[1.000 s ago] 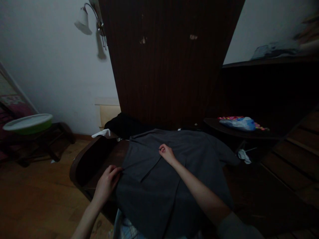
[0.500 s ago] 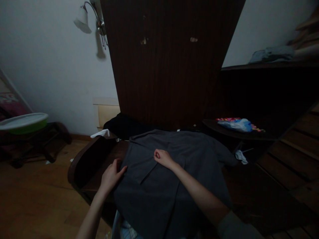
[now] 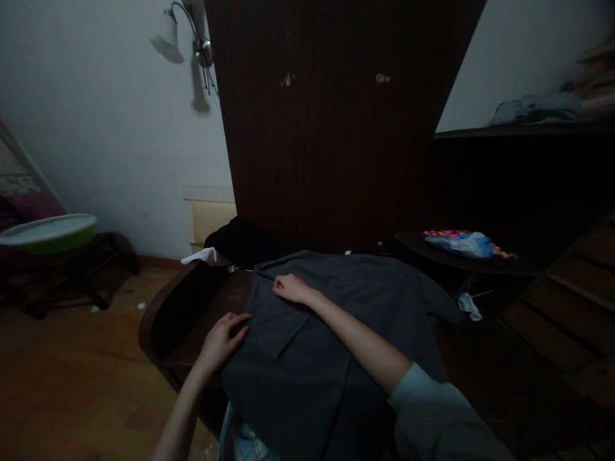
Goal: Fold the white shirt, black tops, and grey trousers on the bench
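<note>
A dark grey short-sleeved shirt (image 3: 384, 314) is spread over a dark wooden bench, with a slanted pocket-like slit (image 3: 293, 339) on its left half. At the shirt's left edge is my left hand (image 3: 225, 336), thumb and forefinger apart, fingertips by the cloth. My right hand (image 3: 292, 288) rests on the shirt's upper left part, its fingers curled into a pinch beside a fold. What lies between those fingertips is hidden. Below the shirt's front edge shows some blue checked cloth (image 3: 250, 442).
A curved wooden armrest (image 3: 156, 310) bounds the left side, with a white cloth or paper (image 3: 202, 256) on it. Behind stands a tall dark panel (image 3: 336, 141). On a shelf at right lies a plastic bag (image 3: 464, 244). A green basin (image 3: 52, 237) sits on a stool at left.
My right hand has moved left and slightly up across the shirt, away from the slit. My left hand's thumb and forefinger have come closer together. The camera view has shifted a little.
</note>
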Demonstrator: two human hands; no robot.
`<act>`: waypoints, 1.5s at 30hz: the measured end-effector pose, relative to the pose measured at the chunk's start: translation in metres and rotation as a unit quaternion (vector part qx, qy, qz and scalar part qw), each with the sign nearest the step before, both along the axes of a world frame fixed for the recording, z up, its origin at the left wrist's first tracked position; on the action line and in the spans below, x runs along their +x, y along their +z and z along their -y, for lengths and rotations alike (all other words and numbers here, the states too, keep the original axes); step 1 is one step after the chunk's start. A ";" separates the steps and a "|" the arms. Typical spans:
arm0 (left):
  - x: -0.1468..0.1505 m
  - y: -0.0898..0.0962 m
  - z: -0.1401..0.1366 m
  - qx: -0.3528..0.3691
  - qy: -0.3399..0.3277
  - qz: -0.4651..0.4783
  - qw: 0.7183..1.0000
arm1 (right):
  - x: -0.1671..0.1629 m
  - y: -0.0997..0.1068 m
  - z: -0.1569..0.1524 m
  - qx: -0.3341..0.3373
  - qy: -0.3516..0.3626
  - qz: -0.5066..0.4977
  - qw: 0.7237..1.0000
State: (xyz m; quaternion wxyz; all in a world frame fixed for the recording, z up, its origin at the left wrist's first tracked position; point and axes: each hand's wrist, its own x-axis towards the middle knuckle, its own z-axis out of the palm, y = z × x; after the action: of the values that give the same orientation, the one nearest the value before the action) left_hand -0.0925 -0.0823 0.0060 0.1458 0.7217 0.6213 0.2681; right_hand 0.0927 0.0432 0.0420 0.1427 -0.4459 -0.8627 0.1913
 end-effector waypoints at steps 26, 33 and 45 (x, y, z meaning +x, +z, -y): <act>0.077 0.045 0.025 0.005 0.006 -0.027 1.000 | -0.060 0.011 -0.041 -0.036 -0.207 -0.359 0.909; 0.139 0.044 0.034 -0.031 -0.161 -0.086 0.983 | 0.045 0.022 -0.048 -0.029 -0.233 -0.412 0.880; 0.119 0.025 0.063 -0.057 -0.073 -0.201 0.975 | 0.125 -0.058 -0.031 -0.004 -0.304 -0.339 0.890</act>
State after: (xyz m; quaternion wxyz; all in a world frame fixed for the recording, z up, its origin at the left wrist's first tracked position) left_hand 0.0266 -0.1456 0.0310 0.0779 0.7950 0.5975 0.0698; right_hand 0.2177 0.0741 -0.0155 0.4758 -0.5951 -0.5834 0.2813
